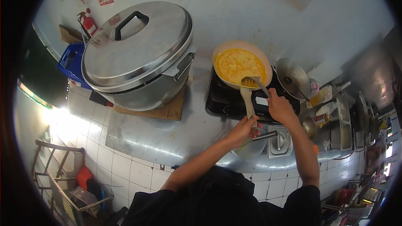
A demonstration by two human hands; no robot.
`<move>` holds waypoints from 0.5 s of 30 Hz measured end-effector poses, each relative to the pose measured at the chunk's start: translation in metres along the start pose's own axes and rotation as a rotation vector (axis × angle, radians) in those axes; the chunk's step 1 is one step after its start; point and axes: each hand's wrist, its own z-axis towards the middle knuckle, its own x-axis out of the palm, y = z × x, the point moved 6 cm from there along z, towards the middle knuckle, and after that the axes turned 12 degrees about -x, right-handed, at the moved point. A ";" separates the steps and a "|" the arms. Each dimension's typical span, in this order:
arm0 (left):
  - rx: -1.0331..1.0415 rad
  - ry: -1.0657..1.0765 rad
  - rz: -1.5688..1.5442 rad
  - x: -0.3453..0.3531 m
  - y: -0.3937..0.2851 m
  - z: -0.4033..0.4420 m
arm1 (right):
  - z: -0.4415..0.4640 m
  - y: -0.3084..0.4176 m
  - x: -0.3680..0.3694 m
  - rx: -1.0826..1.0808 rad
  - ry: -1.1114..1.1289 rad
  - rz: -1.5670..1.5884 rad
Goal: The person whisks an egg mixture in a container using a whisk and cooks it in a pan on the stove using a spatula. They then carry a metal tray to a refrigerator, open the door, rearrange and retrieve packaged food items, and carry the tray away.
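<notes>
Grip, left: your left hand [242,133] is closed around the end of the pan handle [248,102]. Grip, right: your right hand [279,106] is clenched on the spatula [263,87], its slotted head in the yellow mixture [236,62] near the handle side. The pan [266,60] lies beyond both grips, over the black stove [215,100]; whether its base sits flat, or a flame is lit, cannot be told.

Risks, as judged:
1. Spill. The mixture looks loose and spreads widely across the pan. A sharp pull or a dip by your left grip could send it over the rim.
2. Slop on the near side. The spatula works close to the wall nearest your grips; a quick scoop towards you could flick liquid onto the stove or your fingers.
3. Pan shift. If your left grip slackens while the spatula pushes, the pan could swivel, possibly into the second pan [284,66], beyond and to the right of your right grip.
4. Snag. The whisk [268,136] rests in a bowl [250,150] just below your left grip. Lowering that wrist could knock the whisk and tip the bowl.
5. Uneven cooking. Pale clumps show amid liquid; if heat is on, unstirred patches could catch.
</notes>
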 end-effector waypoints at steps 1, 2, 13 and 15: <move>-0.007 0.011 -0.015 0.000 0.000 0.000 | 0.004 0.002 0.006 0.002 -0.019 0.024; -0.019 0.021 -0.026 0.001 0.000 -0.001 | 0.010 0.003 0.011 -0.002 -0.025 0.019; -0.044 0.054 -0.092 -0.001 0.004 -0.001 | 0.083 -0.010 0.026 -0.047 -0.093 0.018; -0.045 0.056 -0.096 -0.001 0.005 -0.001 | 0.094 -0.010 0.026 -0.086 -0.117 0.023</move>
